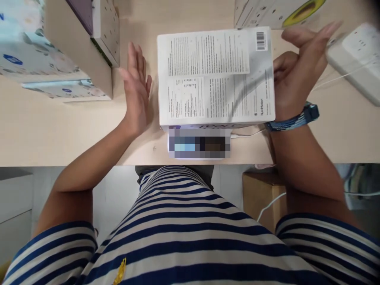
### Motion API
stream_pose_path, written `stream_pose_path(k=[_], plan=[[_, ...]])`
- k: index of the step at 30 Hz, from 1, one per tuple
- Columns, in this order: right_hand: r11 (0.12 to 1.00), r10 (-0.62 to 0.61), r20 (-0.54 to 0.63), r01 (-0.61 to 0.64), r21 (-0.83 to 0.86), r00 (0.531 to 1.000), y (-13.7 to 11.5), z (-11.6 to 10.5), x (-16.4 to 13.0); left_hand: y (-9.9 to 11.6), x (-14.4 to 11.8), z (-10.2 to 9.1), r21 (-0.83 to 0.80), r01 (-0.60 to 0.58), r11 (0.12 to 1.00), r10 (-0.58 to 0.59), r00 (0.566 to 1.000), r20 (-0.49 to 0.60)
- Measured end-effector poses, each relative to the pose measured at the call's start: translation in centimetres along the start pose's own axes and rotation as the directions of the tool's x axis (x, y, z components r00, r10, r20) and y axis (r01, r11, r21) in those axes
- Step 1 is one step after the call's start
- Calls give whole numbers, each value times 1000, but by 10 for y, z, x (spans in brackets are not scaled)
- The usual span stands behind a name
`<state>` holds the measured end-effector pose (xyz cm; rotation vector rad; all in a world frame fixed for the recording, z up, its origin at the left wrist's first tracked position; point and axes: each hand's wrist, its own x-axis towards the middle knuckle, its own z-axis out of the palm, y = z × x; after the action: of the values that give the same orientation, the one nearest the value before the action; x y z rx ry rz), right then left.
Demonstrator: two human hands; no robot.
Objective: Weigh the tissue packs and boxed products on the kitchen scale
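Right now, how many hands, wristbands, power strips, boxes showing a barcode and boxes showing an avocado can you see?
Hands (left hand, right hand): 2
Wristband: 1
Power strip: 1
Box showing a barcode: 1
Box showing an avocado: 1
Total: 6

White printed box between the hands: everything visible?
The white box looks like printed cardboard. Its upward face carries dense dark text, a barcode at the far right corner and a greyish right part; a lettered side shows at the near edge. It is over the table. The left hand is apart; the right hand is at its right edge, contact unclear.
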<state>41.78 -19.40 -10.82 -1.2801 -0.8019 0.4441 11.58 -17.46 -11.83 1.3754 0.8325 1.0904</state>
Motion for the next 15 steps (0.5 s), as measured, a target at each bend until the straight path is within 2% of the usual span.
stream_pose_path(k=[3,9,12,15], plan=[[1000,11,-24,-11,16,1000,-1,-6,3,5,0,-3,-36,56,998,-57,998,-10],[978,195,-13,-193,80,981,-19,-6,-2,4,-2,-1,-65,71,995,-71,997,-2],[978,166,-5,-164,130,986,-24,-2,-14,-4,0,1,-40,67,997,-67,998,5],[984,123,18,-125,128,992,-20,-4,-16,-20,2,0,-24,45,999,-45,999,-2]])
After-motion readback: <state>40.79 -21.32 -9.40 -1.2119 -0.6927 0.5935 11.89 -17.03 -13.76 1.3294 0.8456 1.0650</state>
